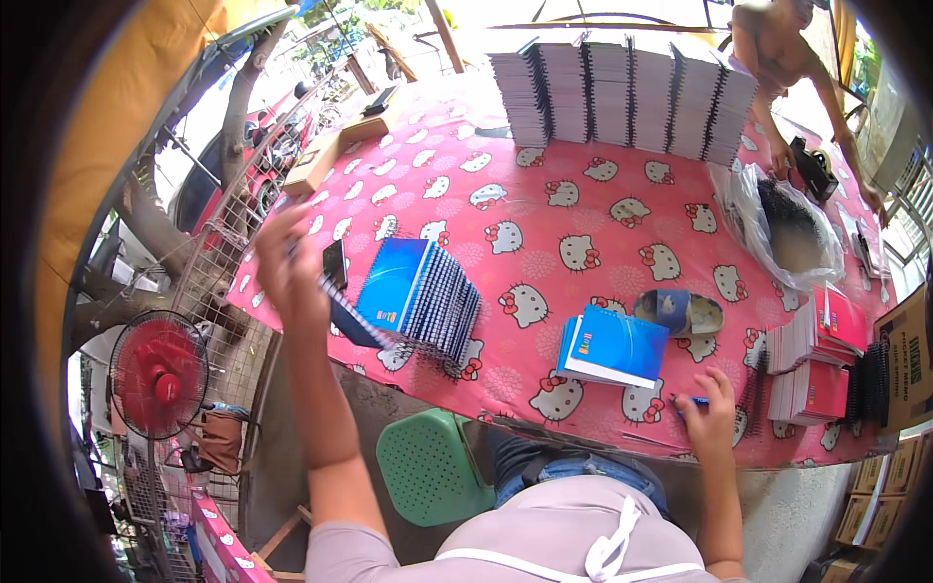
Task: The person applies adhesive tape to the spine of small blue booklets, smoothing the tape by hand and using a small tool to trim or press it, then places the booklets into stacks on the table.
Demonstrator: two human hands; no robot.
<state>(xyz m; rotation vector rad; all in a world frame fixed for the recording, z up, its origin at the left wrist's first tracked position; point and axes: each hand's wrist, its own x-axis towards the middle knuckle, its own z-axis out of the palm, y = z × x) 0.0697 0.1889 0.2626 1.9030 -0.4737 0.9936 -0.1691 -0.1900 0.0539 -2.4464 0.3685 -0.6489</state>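
My left hand is raised at the table's left edge, its fingers curled and slightly blurred. It grips a tilted dark spiral notebook, seen nearly edge-on beside a stack of blue-covered spiral notebooks. My right hand is low over the table's near edge, fingers bent around a small slim blue thing, perhaps a pen or tool. Left of that hand lie blue-covered booklets with no coil visible. A blue tape roll or strap-like object sits just behind them.
Spiral-bound stacks stand at the back. Red-covered booklets, black coils and a carton are at right. A plastic bag lies near another person. A green stool and red fan flank the pink table.
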